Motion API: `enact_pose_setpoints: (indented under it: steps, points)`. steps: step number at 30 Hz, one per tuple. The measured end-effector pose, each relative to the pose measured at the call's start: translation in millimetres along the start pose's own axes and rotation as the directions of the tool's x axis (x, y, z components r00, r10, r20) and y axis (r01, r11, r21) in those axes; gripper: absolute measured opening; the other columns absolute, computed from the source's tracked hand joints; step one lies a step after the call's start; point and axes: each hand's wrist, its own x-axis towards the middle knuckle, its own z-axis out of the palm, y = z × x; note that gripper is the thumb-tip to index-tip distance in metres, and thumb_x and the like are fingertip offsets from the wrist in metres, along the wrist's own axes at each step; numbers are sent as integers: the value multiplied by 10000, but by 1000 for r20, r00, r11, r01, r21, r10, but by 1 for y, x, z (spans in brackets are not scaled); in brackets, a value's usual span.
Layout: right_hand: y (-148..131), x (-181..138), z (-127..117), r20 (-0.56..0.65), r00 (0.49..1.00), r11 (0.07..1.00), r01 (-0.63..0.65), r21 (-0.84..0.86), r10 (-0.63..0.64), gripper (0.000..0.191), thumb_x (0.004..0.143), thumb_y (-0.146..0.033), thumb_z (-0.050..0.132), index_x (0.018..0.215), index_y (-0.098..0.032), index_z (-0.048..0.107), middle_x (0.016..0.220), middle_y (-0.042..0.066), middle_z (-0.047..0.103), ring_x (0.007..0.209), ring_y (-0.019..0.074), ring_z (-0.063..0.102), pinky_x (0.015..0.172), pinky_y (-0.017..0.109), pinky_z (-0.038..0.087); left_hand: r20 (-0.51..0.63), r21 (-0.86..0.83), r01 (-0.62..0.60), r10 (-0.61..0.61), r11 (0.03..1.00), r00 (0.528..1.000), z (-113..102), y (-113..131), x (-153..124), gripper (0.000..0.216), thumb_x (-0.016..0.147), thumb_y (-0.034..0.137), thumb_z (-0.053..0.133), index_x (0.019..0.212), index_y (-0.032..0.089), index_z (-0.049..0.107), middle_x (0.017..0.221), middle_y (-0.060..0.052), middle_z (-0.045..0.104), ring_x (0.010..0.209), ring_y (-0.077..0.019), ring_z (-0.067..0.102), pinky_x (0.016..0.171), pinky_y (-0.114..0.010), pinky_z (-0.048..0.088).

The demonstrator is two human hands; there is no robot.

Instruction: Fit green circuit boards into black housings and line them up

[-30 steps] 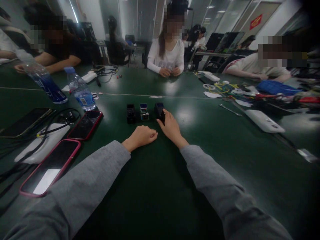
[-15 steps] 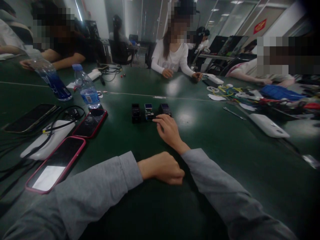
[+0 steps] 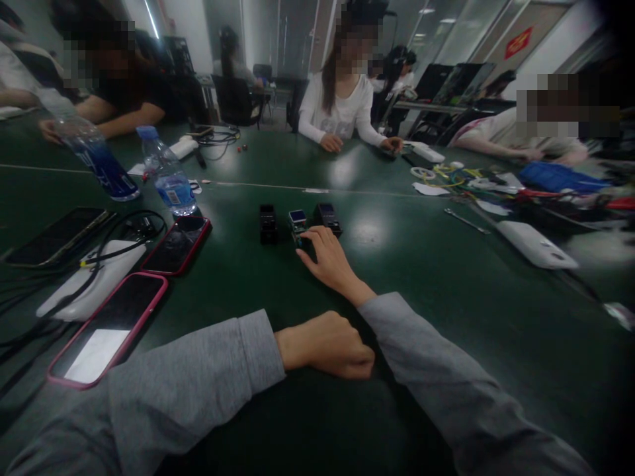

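My right hand (image 3: 330,260) reaches to the middle of the green table, its thumb and fingers around the near end of a small circuit board with a little screen (image 3: 297,217). The fingers partly cover the board, which sits slightly turned. To its left stands a small black box-shaped device (image 3: 268,223), apart from the hand. A similar black device (image 3: 327,217) is just beyond my right knuckles, its near part hidden by them. Closer to me, my left hand (image 3: 332,345) rests on the table as a fist, with nothing showing in it.
At left lie a pink-cased phone (image 3: 109,330), a red-cased phone (image 3: 178,244), a white power strip (image 3: 94,281) and cables. Two bottles stand behind, one a water bottle (image 3: 171,178). At right are a wrench (image 3: 466,221), a white box (image 3: 536,244) and tangled wires. Several people sit around.
My right hand has shifted slightly left and closed around the screen board, which has turned and moved a little toward me. My left fist has moved slightly right and nearer.
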Motion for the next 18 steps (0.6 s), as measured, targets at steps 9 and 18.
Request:
enact_pose_setpoints:
  steps: [9, 18]
  points:
    - [2, -2, 0, 53, 999, 1000, -4, 1, 4, 380, 1013, -403, 569, 1349, -226, 551, 1514, 154, 422, 1354, 343, 483, 1075, 550, 489, 30, -37, -5, 6, 999, 1000, -4, 0, 0, 231, 990, 310, 596, 881, 157, 729, 733, -19, 739, 560, -113, 630, 460, -238, 359]
    - [5, -3, 3, 2, 996, 993, -90, 82, 90, 573, 984, -403, 566, 1475, -167, 388, 1470, 216, 438, 1300, 370, 542, 1030, 563, 530, 72, -36, 7, -5, 999, 997, -5, 1, 0, 262, 1005, 328, 560, 885, 160, 721, 743, -18, 739, 573, -122, 632, 471, -249, 372]
